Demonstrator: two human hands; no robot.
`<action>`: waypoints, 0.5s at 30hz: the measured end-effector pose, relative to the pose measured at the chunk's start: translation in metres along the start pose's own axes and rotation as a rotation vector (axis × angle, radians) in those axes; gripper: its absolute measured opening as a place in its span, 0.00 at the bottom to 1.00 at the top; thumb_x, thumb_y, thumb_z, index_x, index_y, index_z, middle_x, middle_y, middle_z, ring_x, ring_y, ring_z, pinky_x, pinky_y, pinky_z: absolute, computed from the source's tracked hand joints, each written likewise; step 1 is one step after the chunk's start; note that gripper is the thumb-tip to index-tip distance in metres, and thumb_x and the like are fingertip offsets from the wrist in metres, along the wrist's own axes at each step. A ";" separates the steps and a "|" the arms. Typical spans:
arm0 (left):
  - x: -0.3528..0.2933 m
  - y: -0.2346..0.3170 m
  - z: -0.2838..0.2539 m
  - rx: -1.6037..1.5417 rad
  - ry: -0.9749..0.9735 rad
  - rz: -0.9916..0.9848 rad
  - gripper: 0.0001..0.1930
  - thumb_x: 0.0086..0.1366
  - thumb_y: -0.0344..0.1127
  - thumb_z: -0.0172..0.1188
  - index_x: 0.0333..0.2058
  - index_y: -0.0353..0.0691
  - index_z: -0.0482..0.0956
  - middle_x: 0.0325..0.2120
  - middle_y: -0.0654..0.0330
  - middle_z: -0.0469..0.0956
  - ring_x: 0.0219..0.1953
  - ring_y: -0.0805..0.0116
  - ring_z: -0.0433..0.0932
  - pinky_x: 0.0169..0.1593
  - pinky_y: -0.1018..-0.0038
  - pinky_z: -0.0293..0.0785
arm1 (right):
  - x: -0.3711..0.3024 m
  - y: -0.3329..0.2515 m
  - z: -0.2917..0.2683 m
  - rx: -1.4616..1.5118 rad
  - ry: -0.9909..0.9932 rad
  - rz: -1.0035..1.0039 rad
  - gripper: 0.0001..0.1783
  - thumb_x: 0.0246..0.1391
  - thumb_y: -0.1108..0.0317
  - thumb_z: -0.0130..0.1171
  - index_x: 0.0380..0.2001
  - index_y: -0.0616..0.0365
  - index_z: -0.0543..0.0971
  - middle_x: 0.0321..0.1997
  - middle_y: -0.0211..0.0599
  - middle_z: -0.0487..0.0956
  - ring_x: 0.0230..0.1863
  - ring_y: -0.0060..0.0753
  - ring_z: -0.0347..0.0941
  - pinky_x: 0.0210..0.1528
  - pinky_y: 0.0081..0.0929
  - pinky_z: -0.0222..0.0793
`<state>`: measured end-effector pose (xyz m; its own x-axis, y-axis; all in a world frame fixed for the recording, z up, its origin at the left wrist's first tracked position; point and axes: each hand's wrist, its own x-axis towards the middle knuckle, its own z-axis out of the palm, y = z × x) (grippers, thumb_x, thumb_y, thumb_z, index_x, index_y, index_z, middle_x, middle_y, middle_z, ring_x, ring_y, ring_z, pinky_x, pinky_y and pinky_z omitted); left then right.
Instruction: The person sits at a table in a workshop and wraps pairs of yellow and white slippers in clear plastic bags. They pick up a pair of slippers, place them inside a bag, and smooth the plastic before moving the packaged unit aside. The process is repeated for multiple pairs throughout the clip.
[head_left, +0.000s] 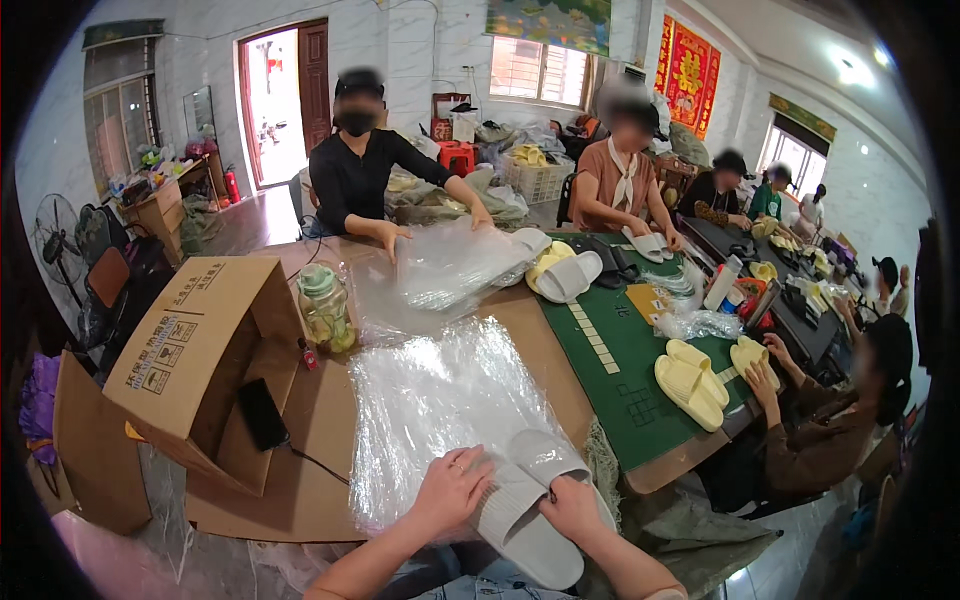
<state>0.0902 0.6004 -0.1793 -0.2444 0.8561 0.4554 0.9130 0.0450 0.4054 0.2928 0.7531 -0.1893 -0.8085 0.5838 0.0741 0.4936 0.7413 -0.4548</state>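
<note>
At the near edge of the table, my right hand [575,510] grips a pair of light grey slippers [530,545] by the side, its fingers curled in at the strap. One slipper lies toward me and the other partly behind it, against the plastic. My left hand [452,492] rests on the stack of clear plastic bags [420,400], fingers stretched out and touching the slipper's left side. Its fingertips are partly hidden. The glossy bags lie flat on the brown cardboard covering the table.
An open cardboard box [190,350] stands at left, with a black phone [262,415] on a cable and a glass jar [325,310] nearby. Across the table, a person in black handles plastic bags [450,265]. Yellow slippers [690,383] lie on the green mat [610,400].
</note>
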 end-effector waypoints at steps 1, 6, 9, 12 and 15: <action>0.002 0.004 -0.002 0.022 -0.001 0.003 0.15 0.65 0.41 0.56 0.47 0.46 0.81 0.54 0.53 0.75 0.54 0.52 0.72 0.55 0.58 0.69 | 0.001 0.000 -0.002 -0.012 0.021 0.017 0.17 0.47 0.58 0.63 0.28 0.63 0.75 0.31 0.49 0.78 0.35 0.56 0.76 0.40 0.50 0.72; 0.001 0.018 0.000 0.019 -0.012 0.015 0.14 0.65 0.41 0.56 0.46 0.44 0.82 0.55 0.57 0.75 0.57 0.53 0.70 0.57 0.58 0.66 | -0.001 -0.016 -0.001 0.016 -0.112 0.032 0.18 0.51 0.56 0.60 0.32 0.63 0.75 0.34 0.53 0.78 0.37 0.58 0.77 0.41 0.51 0.72; 0.002 0.020 0.007 -0.024 0.030 0.075 0.14 0.65 0.39 0.57 0.46 0.42 0.81 0.54 0.58 0.74 0.57 0.52 0.69 0.61 0.57 0.63 | 0.006 -0.011 0.015 0.007 -0.002 -0.015 0.19 0.52 0.56 0.59 0.31 0.64 0.75 0.33 0.54 0.78 0.37 0.58 0.77 0.42 0.50 0.72; 0.001 0.020 0.009 -0.084 0.053 0.095 0.14 0.65 0.38 0.57 0.47 0.41 0.80 0.56 0.56 0.73 0.59 0.51 0.68 0.64 0.55 0.61 | 0.014 -0.017 0.011 -0.086 -0.047 -0.006 0.19 0.54 0.55 0.58 0.30 0.64 0.75 0.32 0.53 0.78 0.35 0.55 0.78 0.37 0.49 0.73; -0.001 0.018 0.012 -0.110 0.085 0.131 0.15 0.66 0.39 0.57 0.49 0.41 0.79 0.59 0.55 0.70 0.61 0.49 0.66 0.64 0.50 0.60 | 0.016 -0.025 0.017 -0.094 -0.052 -0.071 0.19 0.55 0.54 0.58 0.30 0.63 0.76 0.33 0.53 0.79 0.34 0.53 0.79 0.34 0.48 0.74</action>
<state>0.1104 0.6063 -0.1818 -0.1571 0.8041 0.5734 0.8987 -0.1242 0.4205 0.2621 0.7375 -0.1920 -0.8570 0.5123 0.0557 0.4602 0.8095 -0.3644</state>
